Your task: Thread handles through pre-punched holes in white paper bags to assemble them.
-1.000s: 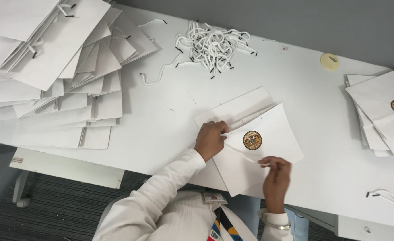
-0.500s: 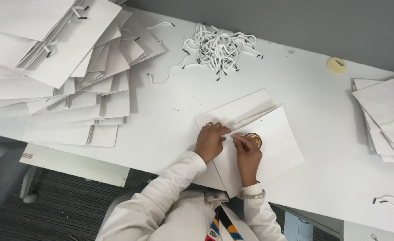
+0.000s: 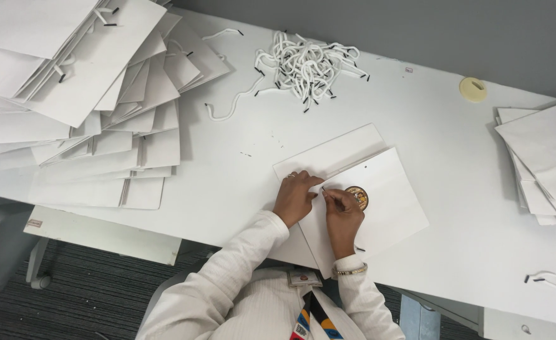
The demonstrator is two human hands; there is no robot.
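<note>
Left hand [image 3: 295,196]: flat, fingers pressing down the top edge of the paper bag [image 3: 378,208].
Right hand [image 3: 342,214]: fingertips pinched on something small and dark at the same edge; what it is, I cannot tell.
Paper bag: flat on the table [image 3: 441,138] before the person, round gold sticker [image 3: 357,196] up.
Handling: likely light, thin, easily creased; best held by its folded edges.
Nearby: cord pile [image 3: 303,66] behind, bag stacks [image 3: 89,107] at left.

White on white
White paper bag [image 3: 378,195], gold-brown round sticker [image 3: 357,196]; white cords [image 3: 303,63] black-tipped; white table [image 3: 454,157], grey wall [image 3: 416,25]
</note>
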